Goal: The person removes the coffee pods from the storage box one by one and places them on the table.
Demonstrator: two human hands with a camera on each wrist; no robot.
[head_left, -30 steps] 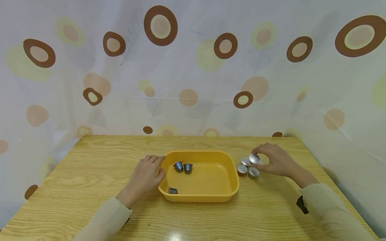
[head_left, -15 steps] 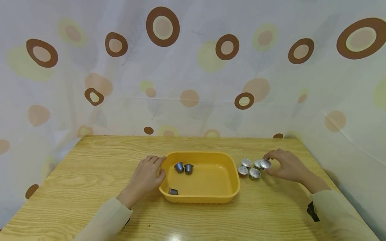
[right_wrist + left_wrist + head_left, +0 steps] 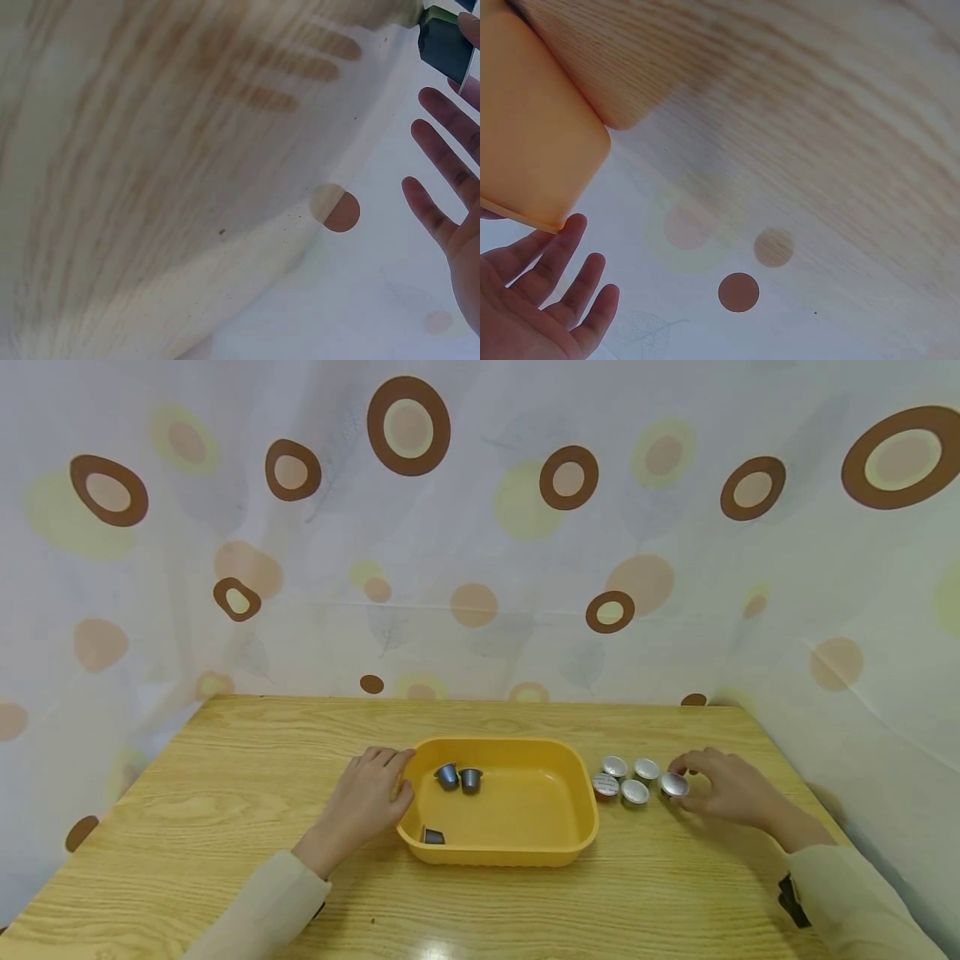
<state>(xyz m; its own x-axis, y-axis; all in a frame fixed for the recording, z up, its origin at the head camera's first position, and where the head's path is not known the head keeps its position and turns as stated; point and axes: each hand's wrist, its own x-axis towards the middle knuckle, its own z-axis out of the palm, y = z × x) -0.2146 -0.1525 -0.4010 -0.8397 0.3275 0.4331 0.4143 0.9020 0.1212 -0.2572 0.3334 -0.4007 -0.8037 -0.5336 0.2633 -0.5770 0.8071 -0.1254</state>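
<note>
My right hand (image 3: 723, 789) pinches a coffee capsule (image 3: 674, 785), foil lid up, at the right end of a small group. In the right wrist view this capsule (image 3: 446, 45) shows a dark side between thumb and fingertip, the other fingers spread. Several more foil-topped capsules stand just left of it, among them a printed-lid capsule (image 3: 605, 785) beside the tray. My left hand (image 3: 367, 793) rests its fingers on the left rim of a yellow tray (image 3: 498, 855). In the left wrist view, relaxed fingers (image 3: 570, 240) touch the tray's rim corner.
Inside the tray, two dark capsules lie near the back left, one of them a tilted capsule (image 3: 447, 777). Another dark capsule (image 3: 432, 836) lies at the front left corner. The wooden table (image 3: 247, 810) meets a patterned cloth (image 3: 480, 527) behind and at both sides.
My right hand has moved right and toward me, carrying the capsule away from the others and down to the table. The left hand and the tray stay in place.
</note>
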